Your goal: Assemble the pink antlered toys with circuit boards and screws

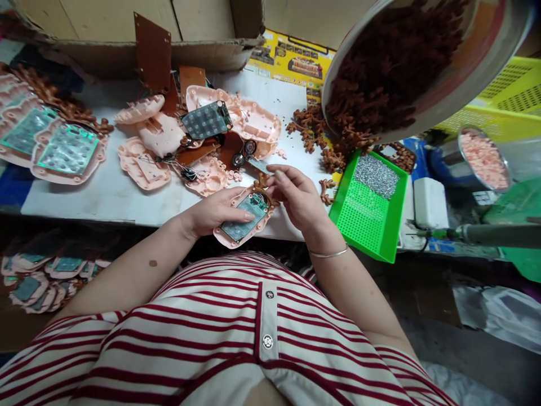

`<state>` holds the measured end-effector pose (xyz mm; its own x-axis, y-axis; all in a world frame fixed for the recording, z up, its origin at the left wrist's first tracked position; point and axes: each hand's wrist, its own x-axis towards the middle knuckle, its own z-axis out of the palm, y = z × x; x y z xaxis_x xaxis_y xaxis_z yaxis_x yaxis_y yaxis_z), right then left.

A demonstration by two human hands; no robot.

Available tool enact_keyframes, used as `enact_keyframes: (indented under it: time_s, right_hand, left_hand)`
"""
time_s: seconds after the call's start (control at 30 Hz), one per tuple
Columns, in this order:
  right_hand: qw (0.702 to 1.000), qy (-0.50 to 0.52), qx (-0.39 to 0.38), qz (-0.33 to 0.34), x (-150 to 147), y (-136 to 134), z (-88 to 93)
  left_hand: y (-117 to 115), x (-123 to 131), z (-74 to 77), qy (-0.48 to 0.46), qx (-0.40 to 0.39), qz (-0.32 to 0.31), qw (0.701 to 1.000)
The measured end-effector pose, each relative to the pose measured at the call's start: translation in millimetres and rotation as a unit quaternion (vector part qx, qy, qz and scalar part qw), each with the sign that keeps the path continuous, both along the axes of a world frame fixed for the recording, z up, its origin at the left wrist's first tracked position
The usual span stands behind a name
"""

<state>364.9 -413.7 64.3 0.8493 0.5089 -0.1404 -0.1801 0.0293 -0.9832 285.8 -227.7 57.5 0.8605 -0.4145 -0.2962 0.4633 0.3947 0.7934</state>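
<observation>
My left hand (216, 213) grips a pink plastic shell (240, 221) with a green circuit board set in it, held at the table's near edge. My right hand (296, 194) is closed in a pinch over the shell's top end, where a small brown plastic piece (262, 180) sits. A thin bracelet circles my right wrist. More pink shells, boards and small speakers lie in a heap (203, 141) just beyond my hands.
A green tray (363, 217) with a pile of screws sits right of my hands. Brown pieces fill a tilted metal bowl (406, 67) and spill below it. Assembled pink shells lie at far left (51, 144). A cardboard box stands behind. An electric screwdriver (477, 234) lies at right.
</observation>
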Motion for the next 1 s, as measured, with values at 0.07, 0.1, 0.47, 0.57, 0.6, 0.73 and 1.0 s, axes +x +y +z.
enact_keyframes:
  time_s: [0.07,0.1,0.47,0.57,0.6,0.73,1.0]
  right_hand:
    - [1.000,0.017,0.004,-0.011,-4,-5,-1.4]
    - [1.000,0.024,0.001,-0.011,-7,-7,-3.1]
    - [0.997,-0.013,0.003,-0.082,-25,-22,-16.7]
    - [0.993,0.023,-0.057,-0.096,-24,-24,-23.5]
    - [0.992,0.035,-0.066,-0.099,-24,-24,-25.6]
    - [0.991,0.052,-0.063,-0.103,-25,-23,-28.8]
    - [0.994,-0.003,-0.084,-0.073,-28,-25,-30.8]
  left_hand:
    - [1,0,0.5,0.001,-0.010,0.005,1.000]
    - [2,1,0.0,0.001,-0.012,0.005,1.000]
    - [24,-18,17.2,-0.059,0.029,0.078,0.995]
    - [81,-33,38.1,-0.119,0.179,0.256,0.942]
    - [104,-38,43.4,-0.145,0.244,0.327,0.901]
    - [184,-49,42.7,-0.147,0.519,0.452,0.710]
    - [222,-42,-2.7,-0.210,0.624,0.455,0.600]
